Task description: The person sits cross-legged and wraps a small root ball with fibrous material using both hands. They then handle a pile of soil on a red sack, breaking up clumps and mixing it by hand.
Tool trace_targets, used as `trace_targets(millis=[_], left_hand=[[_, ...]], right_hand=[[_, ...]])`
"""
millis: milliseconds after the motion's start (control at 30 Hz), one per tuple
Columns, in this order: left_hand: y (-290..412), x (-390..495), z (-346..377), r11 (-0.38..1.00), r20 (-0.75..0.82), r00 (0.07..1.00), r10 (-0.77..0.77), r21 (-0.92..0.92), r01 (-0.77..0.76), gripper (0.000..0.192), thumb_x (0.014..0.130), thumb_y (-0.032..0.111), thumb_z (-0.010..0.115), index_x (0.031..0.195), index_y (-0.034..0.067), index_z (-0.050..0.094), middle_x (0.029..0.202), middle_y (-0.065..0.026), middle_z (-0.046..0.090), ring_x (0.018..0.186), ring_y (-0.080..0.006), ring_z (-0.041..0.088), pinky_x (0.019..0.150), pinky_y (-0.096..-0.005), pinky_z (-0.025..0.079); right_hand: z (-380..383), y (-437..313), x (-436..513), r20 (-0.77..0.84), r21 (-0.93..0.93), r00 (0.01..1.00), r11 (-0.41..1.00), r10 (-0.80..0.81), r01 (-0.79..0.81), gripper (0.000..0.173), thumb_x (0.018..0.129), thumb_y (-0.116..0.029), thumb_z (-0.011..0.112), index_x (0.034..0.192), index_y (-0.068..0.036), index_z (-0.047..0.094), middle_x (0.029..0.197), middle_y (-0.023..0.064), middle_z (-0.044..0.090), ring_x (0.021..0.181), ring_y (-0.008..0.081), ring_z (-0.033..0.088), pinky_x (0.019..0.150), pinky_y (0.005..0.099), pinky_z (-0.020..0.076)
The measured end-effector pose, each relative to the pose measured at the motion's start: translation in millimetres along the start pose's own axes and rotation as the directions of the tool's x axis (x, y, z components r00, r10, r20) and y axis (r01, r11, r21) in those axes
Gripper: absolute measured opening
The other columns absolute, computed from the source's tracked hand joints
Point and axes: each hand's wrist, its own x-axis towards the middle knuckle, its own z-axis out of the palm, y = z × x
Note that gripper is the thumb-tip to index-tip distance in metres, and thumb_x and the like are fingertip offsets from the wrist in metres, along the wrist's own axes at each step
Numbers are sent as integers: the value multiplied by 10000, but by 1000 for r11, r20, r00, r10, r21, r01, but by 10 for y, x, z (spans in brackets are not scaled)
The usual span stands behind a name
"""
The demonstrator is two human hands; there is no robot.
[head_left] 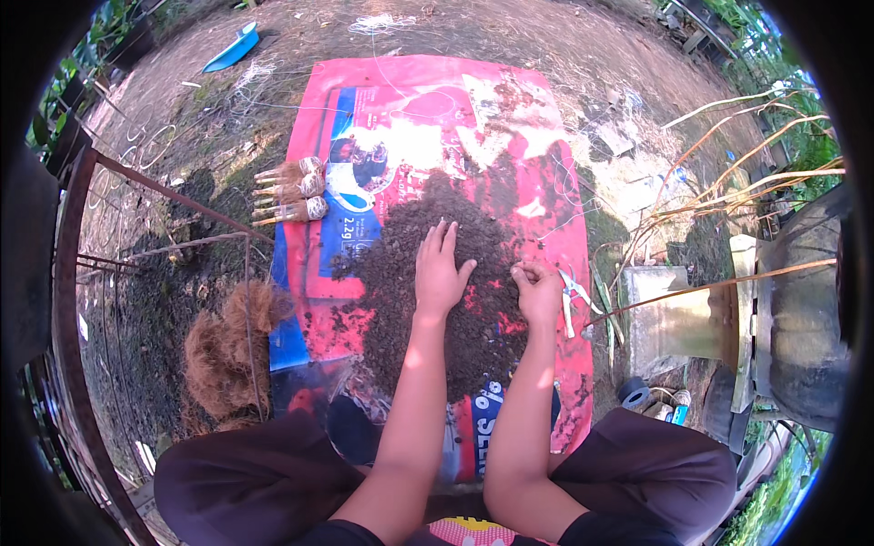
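Note:
A mound of dark, crumbly soil (403, 300) lies on a red and blue printed sheet (570, 382) on the ground. My left hand (440, 269) rests palm down on the middle of the soil, thumb spread away from the fingers. Over the soil's right side, my right hand (536, 290) has its fingers curled and the thumb against the index finger; no object shows in it. White-handled pruning shears (570, 300) lie just right of that hand. Several short stem cuttings (270, 194), their ends bundled in brown fibre and clear wrapping, lie at the sheet's left edge.
Brown coconut-like fibre (222, 355) is heaped left of the sheet, behind a rusty metal frame (75, 286). A tape roll (633, 392) sits by my right knee. Long bare stems (724, 194) reach in from the right. White string (382, 25) and a blue plastic scoop-like piece (235, 49) lie farther off.

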Motion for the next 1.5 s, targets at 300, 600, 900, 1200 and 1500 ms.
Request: trace_targets(millis=[300,600,900,1200,1500], left_hand=[[-116,-126,175,986,49,987,-156,70,152,418,865,113,805,1279,148,750,1294,-84,683,1203,-340,646,1040,-462,515],[-191,27,140,968,70,966,-251,-10,252,445,916,209,777,1338,93,695,1258,-134,712,1146,-358,659,1031,-473,506],[-25,-102,58,967,281,937,-207,205,152,500,885,307,820,1317,87,696,1139,-134,763,1151,-317,648,1077,-443,435],[-181,-239,-72,830,100,871,-481,-267,489,659,1058,580,546,931,-27,768,824,-249,748,797,-405,728,811,-503,544],[-593,-313,-650,816,59,869,-492,-317,484,580,1038,524,619,1239,-13,705,1023,-222,750,1033,-344,740,941,-456,544]], right_hand=[[404,121,-171,15,-103,999,994,-31,33,214,901,-149,806,1092,-54,816,906,154,793,807,278,769,785,397,588],[744,3,-420,-3,-413,990,902,-140,126,241,945,-243,749,1156,-149,817,1041,155,771,948,380,749,865,483,589],[446,207,-377,-17,-359,1000,933,26,-31,220,989,-231,696,1091,-53,775,1013,242,767,1017,428,741,887,531,576],[-355,702,-12,26,104,998,992,66,-68,163,962,-73,728,1111,-40,785,849,60,733,781,128,654,726,329,518],[-657,301,-268,275,332,931,886,238,-324,176,980,-20,694,1130,-44,783,872,17,723,714,96,644,580,261,463]])
